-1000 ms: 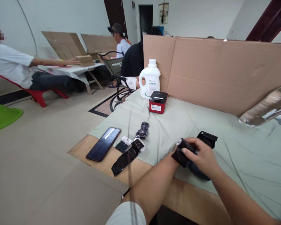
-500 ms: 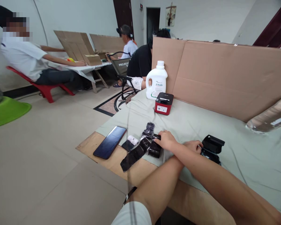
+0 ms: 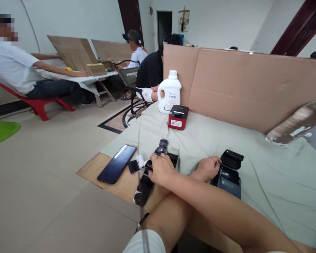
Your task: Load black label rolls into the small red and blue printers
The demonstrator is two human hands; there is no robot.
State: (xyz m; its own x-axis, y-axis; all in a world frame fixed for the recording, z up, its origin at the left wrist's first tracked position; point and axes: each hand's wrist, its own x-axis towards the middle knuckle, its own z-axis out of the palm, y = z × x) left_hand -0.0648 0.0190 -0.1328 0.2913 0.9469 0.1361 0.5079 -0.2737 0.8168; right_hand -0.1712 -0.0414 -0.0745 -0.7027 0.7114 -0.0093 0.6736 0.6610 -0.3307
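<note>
My arms are crossed over the near edge of the table. My left hand (image 3: 206, 169), reaching to the right, has its fingers curled against the side of a small dark portable printer (image 3: 229, 182) whose lid stands up. My right hand (image 3: 162, 169) reaches left and grips a black paper strip (image 3: 144, 188) among several black rolls; its fingertips are partly hidden. Another black crinkled strip (image 3: 163, 144) lies just beyond this hand. Behind it stands a black box-like piece (image 3: 174, 159). A small white roll (image 3: 140, 161) and a dark square piece (image 3: 133, 167) lie to the left.
A smartphone (image 3: 117, 164) lies at the table's left corner. Further back stand a red and black box (image 3: 178, 117) and a white detergent bottle (image 3: 170, 92), before a cardboard panel (image 3: 234, 80). A taped package (image 3: 296, 123) lies at right. Other people sit beyond the table.
My right hand has moved left and nearer, from a black roll onto the black strip, which has shifted. My left hand stays at the printer, now turned to show more of its body. The view has swung right.
</note>
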